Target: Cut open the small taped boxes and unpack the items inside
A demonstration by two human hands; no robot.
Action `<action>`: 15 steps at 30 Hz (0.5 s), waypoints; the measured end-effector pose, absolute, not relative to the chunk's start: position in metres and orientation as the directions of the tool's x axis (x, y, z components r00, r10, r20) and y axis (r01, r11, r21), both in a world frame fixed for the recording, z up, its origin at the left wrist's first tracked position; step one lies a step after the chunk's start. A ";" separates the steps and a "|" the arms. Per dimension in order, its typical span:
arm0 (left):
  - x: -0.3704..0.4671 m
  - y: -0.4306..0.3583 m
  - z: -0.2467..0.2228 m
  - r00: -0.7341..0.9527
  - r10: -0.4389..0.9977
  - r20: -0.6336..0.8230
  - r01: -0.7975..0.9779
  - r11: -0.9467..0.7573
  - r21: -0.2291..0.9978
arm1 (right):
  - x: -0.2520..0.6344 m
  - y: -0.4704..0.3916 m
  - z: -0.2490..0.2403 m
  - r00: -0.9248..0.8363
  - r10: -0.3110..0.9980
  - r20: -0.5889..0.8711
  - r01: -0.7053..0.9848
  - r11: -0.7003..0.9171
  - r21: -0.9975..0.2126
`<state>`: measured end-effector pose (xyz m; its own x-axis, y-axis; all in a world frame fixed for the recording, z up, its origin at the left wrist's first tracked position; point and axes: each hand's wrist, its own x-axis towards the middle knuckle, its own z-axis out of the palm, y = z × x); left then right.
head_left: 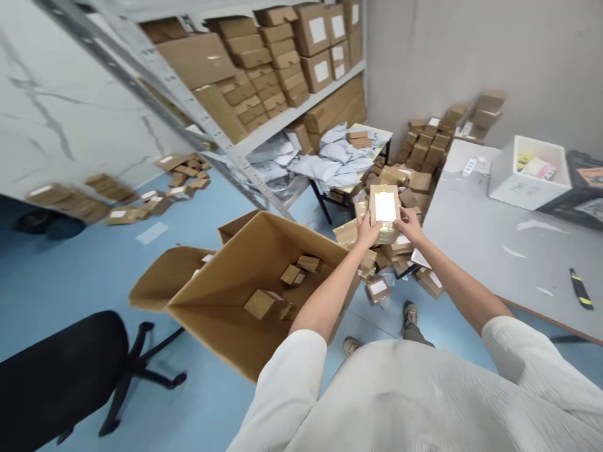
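A taped brown cardboard box [385,213] with a white label on top is held up between both hands. My left hand [367,231] grips its lower left side, and my right hand [409,226] clasps its right side. Below and behind it lies a heap of small cardboard boxes [419,182], some labelled. To the left stands a large open carton [211,263] with a few small boxes [261,304] at its bottom. My left forearm passes over the carton's right edge and hides part of it.
A grey table [475,226] on the right bears a white bin [527,172] and a utility knife [581,289]. Metal shelving [301,112] full of boxes stands ahead, near grey mailer bags [336,157]. A black office chair [66,376] is at lower left; small boxes [122,215] lie on the floor.
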<state>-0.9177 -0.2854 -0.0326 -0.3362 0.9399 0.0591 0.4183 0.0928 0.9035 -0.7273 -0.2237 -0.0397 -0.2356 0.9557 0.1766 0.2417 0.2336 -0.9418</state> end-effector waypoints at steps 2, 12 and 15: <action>-0.865 -0.253 -0.045 -0.276 0.961 0.032 0.420 0.090 0.903 | -0.672 -0.204 -0.049 -0.189 0.972 0.142 0.261 0.190 -0.946; -0.647 -0.131 -0.115 -0.034 0.986 -0.164 0.332 0.166 0.929 | -0.450 -0.130 -0.102 0.001 0.995 -0.099 0.324 -0.094 -0.941; -0.614 -0.112 -0.132 0.011 0.977 -0.211 0.308 0.197 0.931 | -0.414 -0.120 -0.115 0.033 0.991 -0.126 0.307 -0.130 -0.943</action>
